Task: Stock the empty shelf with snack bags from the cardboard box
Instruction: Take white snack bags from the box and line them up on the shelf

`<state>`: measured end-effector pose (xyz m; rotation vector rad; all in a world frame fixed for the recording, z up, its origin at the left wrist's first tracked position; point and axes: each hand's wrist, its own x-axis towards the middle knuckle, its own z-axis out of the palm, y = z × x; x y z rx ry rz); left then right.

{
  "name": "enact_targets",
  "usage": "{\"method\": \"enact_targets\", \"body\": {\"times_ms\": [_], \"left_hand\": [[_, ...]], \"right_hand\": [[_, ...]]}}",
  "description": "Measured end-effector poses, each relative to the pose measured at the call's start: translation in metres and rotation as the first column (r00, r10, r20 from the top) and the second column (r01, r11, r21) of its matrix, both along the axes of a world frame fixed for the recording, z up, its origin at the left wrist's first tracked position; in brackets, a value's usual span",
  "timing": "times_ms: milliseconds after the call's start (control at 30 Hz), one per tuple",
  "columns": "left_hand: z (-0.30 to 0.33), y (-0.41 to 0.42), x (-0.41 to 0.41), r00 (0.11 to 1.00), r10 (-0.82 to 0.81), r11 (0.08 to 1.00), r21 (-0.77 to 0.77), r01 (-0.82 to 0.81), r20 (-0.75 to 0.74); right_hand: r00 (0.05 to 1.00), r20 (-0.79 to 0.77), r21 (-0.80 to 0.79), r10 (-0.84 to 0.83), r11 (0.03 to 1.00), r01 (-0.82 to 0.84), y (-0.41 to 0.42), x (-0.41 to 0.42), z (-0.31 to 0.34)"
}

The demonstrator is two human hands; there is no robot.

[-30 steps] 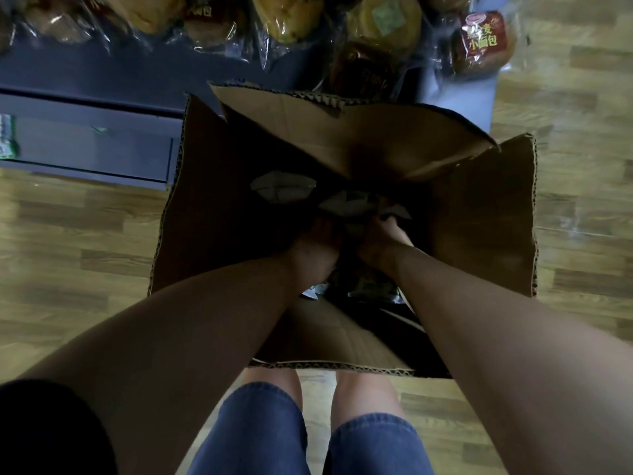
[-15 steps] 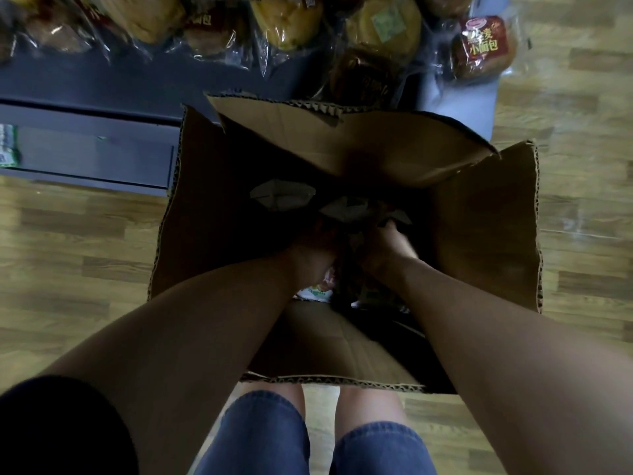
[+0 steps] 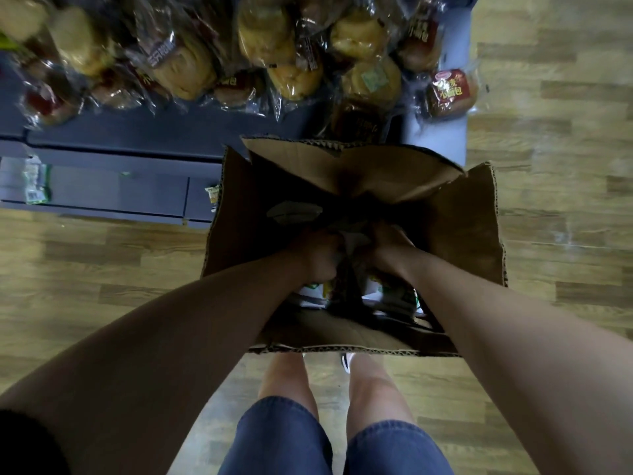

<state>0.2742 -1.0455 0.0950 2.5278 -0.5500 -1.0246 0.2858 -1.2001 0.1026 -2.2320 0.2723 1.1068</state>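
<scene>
Both hands are reaching into the cardboard box [image 3: 462, 234].
The left hand [image 3: 318, 255] and right hand [image 3: 387, 248] are each gripping snack bags [image 3: 390, 293], fingers curled around them.

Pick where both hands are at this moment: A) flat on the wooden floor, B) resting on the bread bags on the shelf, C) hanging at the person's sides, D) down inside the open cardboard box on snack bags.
D: the left hand and right hand both reach into the cardboard box and grip snack bags there.

We see the cardboard box [image 3: 459, 234] on the floor [image 3: 102, 269], the shelf [image 3: 102, 186] at ten o'clock, bread bags [image 3: 185, 63] at twelve.
</scene>
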Motion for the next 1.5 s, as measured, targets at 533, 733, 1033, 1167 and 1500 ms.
{"method": "enact_targets", "body": {"times_ms": [533,733,1033,1167,1500], "left_hand": [[0.139,0.013,-0.008,0.924,0.218,0.968,0.050,-0.245,0.314],[0.178,0.023,-0.023,0.814,0.202,0.973,-0.019,-0.228,0.545],[0.219,0.032,-0.028,0.630,0.207,0.978,-0.155,-0.138,0.748],[0.235,0.045,-0.027,0.536,0.178,0.984,-0.148,-0.098,0.825],[0.291,0.066,-0.026,0.320,0.265,0.957,-0.289,0.029,0.910]], "right_hand": [[0.840,0.491,0.154,-0.231,0.972,0.177,0.010,-0.023,0.118],[0.712,0.678,0.070,-0.184,0.980,0.186,0.012,-0.033,0.156],[0.505,0.828,0.145,-0.242,0.964,0.223,0.016,-0.040,0.212],[0.397,0.877,0.205,-0.270,0.958,0.200,0.021,-0.048,0.231],[0.183,0.937,0.283,-0.296,0.954,0.095,0.040,-0.047,0.288]]}}
